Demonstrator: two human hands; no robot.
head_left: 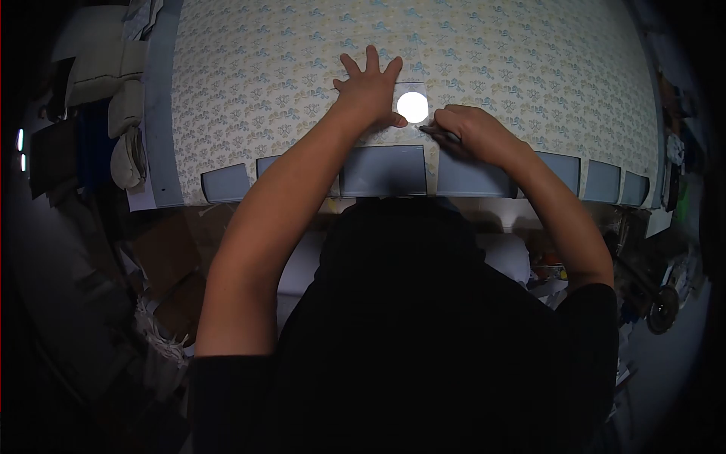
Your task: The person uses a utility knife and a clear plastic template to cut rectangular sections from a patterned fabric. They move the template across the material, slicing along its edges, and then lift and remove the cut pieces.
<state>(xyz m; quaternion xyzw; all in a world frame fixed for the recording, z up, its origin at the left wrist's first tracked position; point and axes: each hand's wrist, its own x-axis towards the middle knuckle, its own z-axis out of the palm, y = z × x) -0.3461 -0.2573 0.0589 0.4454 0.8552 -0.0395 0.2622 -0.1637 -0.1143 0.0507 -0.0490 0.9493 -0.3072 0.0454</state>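
My left hand (370,92) lies with fingers spread on a cream sheet with a small blue and tan floral pattern (514,68). Just right of its thumb is a bright white disc (412,107), within what looks like a clear rectangular piece partly hidden by the hand. My right hand (473,132) is closed around a dark, slender pen-like tool (441,133). The tool's tip points left, close below the disc. Along the near edge of the sheet runs a row of rectangular cut-outs, through which the grey-blue table (384,168) shows.
Light cushion-like pads (98,72) are stacked beyond the left side of the table. Brown cardboard (165,250) sits low at the left. On the right, a round dark metal part (662,309) stands among clutter. The table's near edge is right at my body.
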